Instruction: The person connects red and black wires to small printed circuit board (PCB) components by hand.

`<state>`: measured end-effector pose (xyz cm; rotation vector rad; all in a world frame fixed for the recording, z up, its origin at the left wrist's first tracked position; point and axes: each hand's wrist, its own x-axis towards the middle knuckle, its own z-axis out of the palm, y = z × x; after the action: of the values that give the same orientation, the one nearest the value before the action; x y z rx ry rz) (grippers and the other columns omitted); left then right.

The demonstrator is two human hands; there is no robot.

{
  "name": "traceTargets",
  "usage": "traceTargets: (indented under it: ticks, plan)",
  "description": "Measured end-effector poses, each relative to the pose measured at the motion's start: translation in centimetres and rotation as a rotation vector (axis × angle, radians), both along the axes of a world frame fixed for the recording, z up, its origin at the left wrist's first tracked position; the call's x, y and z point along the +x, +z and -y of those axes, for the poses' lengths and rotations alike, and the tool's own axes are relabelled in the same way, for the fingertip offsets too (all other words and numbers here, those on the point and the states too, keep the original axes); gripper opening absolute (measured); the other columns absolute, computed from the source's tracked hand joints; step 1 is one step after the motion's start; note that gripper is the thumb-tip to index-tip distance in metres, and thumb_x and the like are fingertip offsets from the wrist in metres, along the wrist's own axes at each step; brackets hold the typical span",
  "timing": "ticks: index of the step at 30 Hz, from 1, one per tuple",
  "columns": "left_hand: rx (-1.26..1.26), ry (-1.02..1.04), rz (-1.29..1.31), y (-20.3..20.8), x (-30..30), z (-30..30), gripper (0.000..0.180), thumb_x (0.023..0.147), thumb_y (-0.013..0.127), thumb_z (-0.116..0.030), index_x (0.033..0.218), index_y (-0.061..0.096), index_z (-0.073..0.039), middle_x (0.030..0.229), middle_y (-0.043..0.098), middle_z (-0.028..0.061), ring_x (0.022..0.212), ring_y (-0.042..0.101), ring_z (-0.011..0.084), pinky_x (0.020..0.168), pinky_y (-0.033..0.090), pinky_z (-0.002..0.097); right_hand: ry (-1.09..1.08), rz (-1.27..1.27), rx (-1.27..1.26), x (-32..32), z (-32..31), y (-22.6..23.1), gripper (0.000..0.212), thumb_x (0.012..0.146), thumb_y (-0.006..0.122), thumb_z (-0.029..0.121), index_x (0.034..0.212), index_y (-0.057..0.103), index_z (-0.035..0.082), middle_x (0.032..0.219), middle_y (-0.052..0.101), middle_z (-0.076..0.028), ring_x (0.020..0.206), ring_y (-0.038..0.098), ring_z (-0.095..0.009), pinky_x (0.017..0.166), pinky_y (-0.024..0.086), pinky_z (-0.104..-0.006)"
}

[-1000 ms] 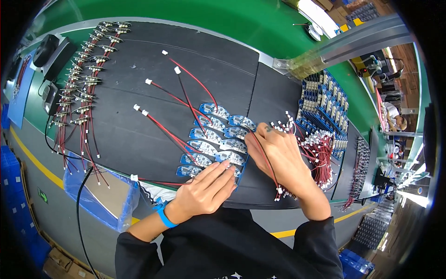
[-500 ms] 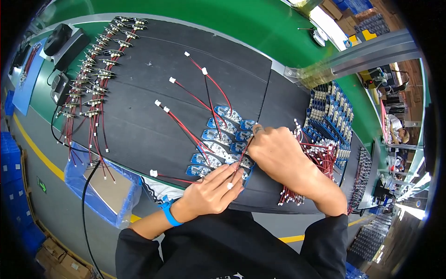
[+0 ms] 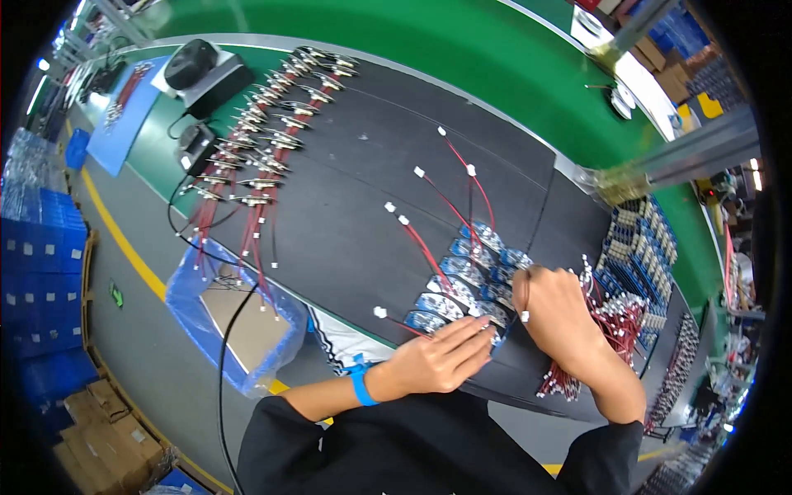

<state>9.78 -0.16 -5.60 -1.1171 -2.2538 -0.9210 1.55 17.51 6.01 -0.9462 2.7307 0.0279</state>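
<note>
A panel of small blue-and-white circuit boards (image 3: 458,268) lies on the black mat, several with red-and-black wire leads (image 3: 429,256) running up and left to white plugs. My left hand (image 3: 441,355) rests on the near end of the panel, fingers stretched out and side by side. Past the panel's right edge, my right hand (image 3: 557,313) is closed on a dark red wire lead, whose white plug (image 3: 525,316) hangs below the fingers. The fingertips' exact grip is hidden. One lead with a white plug (image 3: 380,313) lies just left of my left hand.
A bundle of wire leads (image 3: 619,322) lies right of my right hand, beside stacked blue boards (image 3: 639,247). Clipped wire assemblies (image 3: 272,136) stand in rows at the left. A blue-lined box (image 3: 239,330) sits below the table edge. A metal post (image 3: 660,165) rises at the right.
The whole view has shifted, so the table appears farther right. The lead that stretched between my hands has come away from the left hand; its plug now hangs at my right hand.
</note>
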Motion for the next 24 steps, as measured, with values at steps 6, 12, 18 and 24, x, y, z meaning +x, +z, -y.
traceTargets:
  ticks: [6,12,18,24]
  plan:
    - [0.008,0.006,-0.006,0.0,0.1,-0.2,0.021,0.086,0.069,-0.016,0.097,0.070,0.002,0.112,0.070,0.0155,0.113,0.065,0.0305,0.101,0.051,0.0411,0.037,-0.016,0.040,0.0,-0.1,-0.6,0.011,0.069,0.065,-0.001,0.079,0.064,-0.003,0.078,0.067,-0.021,0.071,0.070,-0.033,0.060,0.055,-0.0386]
    - [-0.022,-0.051,0.024,0.4,-0.4,0.2,0.019,0.085,0.071,-0.015,0.096,0.070,0.000,0.114,0.069,0.0148,0.114,0.065,0.0306,0.103,0.050,0.0416,0.049,-0.052,-0.110,0.2,0.2,-1.5,0.004,0.068,0.066,0.003,0.072,0.065,0.000,0.074,0.066,-0.016,0.070,0.070,-0.030,0.059,0.056,-0.0377]
    - [-0.065,-0.053,0.036,1.2,-0.9,0.4,0.019,0.083,0.073,-0.013,0.097,0.071,0.001,0.111,0.071,0.0133,0.111,0.067,0.0288,0.099,0.052,0.0400,-0.037,0.025,-0.142,-0.2,-2.1,-0.5,0.009,0.077,0.063,0.001,0.085,0.063,-0.003,0.080,0.067,-0.020,0.076,0.068,-0.035,0.065,0.054,-0.0420]
    - [-0.034,-0.029,0.054,0.8,-0.4,0.5,0.020,0.082,0.074,-0.013,0.097,0.071,0.001,0.110,0.071,0.0131,0.112,0.067,0.0292,0.099,0.051,0.0398,-0.479,-0.402,-0.630,3.0,-7.2,4.9,0.014,0.085,0.064,-0.004,0.098,0.071,-0.004,0.090,0.070,-0.018,0.077,0.067,-0.027,0.071,0.053,-0.0346]
